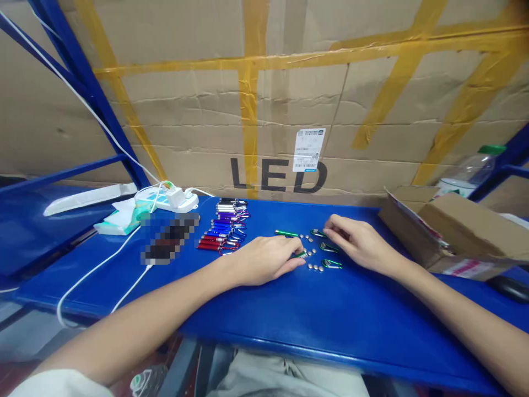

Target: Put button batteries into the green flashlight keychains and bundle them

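Left fingers point(294, 243) curl at a partly hidden green metal piece point(300, 255); right fingers point(333, 224) bend at a green-and-black looped clip point(317, 232)

Thumb and forefinger of the left come round the green piece, low over the shiny blue painted desk point(248, 320); whether they grip it, I cannot tell. Those of the right are bent together, tips at the clip's near end, their hold likewise unclear.

Between the two sets of fingers lie small round silver discs point(316, 268) in little clusters, with two more looped clips just below the right fingertips. A slim green metal tube point(286, 234) rests just beyond the left fingers. The step in hand looks like handling these small green parts; the next move seems to call for a light, precise pinch, since a brushed disc could roll or scatter.

Left of the left fingers, tubes with clips in black, silver, purple, blue and red point(226, 225) lie in a column, the nearest close to the hand. Farther left sits a white power strip point(188, 204) with trailing cables. Right of the right fingers, an open brown cardboard box point(471, 231) limits sideways room; the tall taped carton point(198, 127) walls off the space beyond both.
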`<state>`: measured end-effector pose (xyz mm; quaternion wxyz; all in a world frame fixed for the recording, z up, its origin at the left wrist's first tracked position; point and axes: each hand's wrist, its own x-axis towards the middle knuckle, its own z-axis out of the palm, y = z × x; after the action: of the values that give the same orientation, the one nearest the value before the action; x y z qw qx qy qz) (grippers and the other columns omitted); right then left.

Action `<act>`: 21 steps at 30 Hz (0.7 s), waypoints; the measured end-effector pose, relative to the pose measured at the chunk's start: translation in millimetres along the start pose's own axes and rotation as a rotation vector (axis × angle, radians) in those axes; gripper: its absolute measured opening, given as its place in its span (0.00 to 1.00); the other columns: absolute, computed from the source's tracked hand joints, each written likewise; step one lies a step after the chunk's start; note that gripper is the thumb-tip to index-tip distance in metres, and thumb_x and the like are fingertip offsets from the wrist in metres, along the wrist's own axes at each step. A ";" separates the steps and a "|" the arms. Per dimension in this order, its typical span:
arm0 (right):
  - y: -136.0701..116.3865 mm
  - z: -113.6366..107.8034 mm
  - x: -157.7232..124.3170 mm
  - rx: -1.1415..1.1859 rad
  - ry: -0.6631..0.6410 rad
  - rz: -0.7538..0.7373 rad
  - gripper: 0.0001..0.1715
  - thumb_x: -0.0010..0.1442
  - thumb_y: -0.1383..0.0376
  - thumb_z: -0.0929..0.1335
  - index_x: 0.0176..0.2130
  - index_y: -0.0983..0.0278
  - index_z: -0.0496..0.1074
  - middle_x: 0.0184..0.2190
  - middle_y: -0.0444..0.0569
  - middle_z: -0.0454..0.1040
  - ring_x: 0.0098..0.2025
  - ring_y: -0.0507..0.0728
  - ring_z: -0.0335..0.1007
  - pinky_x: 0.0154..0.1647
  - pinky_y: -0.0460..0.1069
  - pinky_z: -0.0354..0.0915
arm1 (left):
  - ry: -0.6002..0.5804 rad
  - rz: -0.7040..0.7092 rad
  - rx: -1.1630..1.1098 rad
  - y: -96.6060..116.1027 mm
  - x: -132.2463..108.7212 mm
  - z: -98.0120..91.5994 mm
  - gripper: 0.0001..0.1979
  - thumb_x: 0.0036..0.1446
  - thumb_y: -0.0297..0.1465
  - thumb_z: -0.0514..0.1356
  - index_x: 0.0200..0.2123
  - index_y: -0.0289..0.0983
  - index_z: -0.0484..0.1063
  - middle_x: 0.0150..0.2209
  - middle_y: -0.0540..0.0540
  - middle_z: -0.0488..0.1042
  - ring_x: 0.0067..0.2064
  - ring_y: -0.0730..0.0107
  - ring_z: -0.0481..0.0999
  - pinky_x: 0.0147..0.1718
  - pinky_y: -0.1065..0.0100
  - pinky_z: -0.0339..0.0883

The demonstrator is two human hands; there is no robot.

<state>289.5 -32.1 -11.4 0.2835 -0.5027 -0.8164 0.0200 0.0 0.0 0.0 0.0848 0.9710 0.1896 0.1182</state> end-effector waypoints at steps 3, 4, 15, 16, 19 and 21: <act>-0.2 -0.8 0.8 -0.048 0.038 -0.004 0.21 0.77 0.52 0.61 0.33 0.57 0.66 0.28 0.46 0.75 0.28 0.58 0.69 0.33 0.53 0.63 | 0.001 0.008 -0.003 -0.6 -0.5 1.0 0.12 0.80 0.40 0.53 0.49 0.38 0.69 0.45 0.42 0.80 0.46 0.57 0.82 0.44 0.61 0.75; -0.4 -1.4 1.1 -0.071 0.056 -0.004 0.24 0.77 0.50 0.61 0.31 0.57 0.64 0.27 0.47 0.74 0.28 0.58 0.68 0.32 0.53 0.62 | -0.002 0.008 -0.003 -0.5 -0.6 1.1 0.12 0.80 0.40 0.52 0.49 0.38 0.69 0.45 0.42 0.80 0.46 0.57 0.82 0.44 0.61 0.75; -2.2 -4.5 1.0 -0.122 0.214 0.058 0.32 0.78 0.45 0.57 0.26 0.56 0.55 0.23 0.47 0.65 0.29 0.61 0.63 0.33 0.56 0.61 | 0.013 -0.002 -0.017 0.0 -0.2 -0.1 0.11 0.79 0.40 0.55 0.49 0.39 0.69 0.46 0.43 0.81 0.45 0.58 0.82 0.43 0.63 0.74; -1.4 -4.7 0.8 -0.098 0.220 0.058 0.29 0.79 0.46 0.58 0.28 0.56 0.59 0.25 0.48 0.68 0.31 0.61 0.66 0.35 0.56 0.63 | 0.015 -0.003 -0.023 -0.5 -0.2 0.1 0.10 0.79 0.40 0.56 0.49 0.39 0.69 0.46 0.43 0.81 0.45 0.58 0.82 0.43 0.63 0.74; 1.0 -4.5 0.2 -0.025 0.216 0.051 0.18 0.78 0.51 0.61 0.39 0.56 0.69 0.36 0.51 0.78 0.36 0.62 0.73 0.41 0.56 0.67 | 0.026 0.001 -0.041 -1.9 -0.3 0.8 0.10 0.79 0.39 0.56 0.50 0.39 0.68 0.48 0.43 0.81 0.46 0.58 0.82 0.45 0.62 0.74; 1.8 -4.2 -0.3 -0.003 0.216 0.052 0.13 0.76 0.54 0.63 0.42 0.56 0.71 0.38 0.51 0.80 0.36 0.62 0.74 0.40 0.55 0.68 | 0.039 0.010 -0.047 -2.3 -0.4 1.2 0.09 0.79 0.39 0.56 0.50 0.39 0.68 0.48 0.43 0.81 0.47 0.59 0.82 0.46 0.62 0.74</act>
<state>293.1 -32.5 -8.7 0.3683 -0.5233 -0.7679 -0.0283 -0.8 1.8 -1.7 0.1033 0.9672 0.1836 0.1419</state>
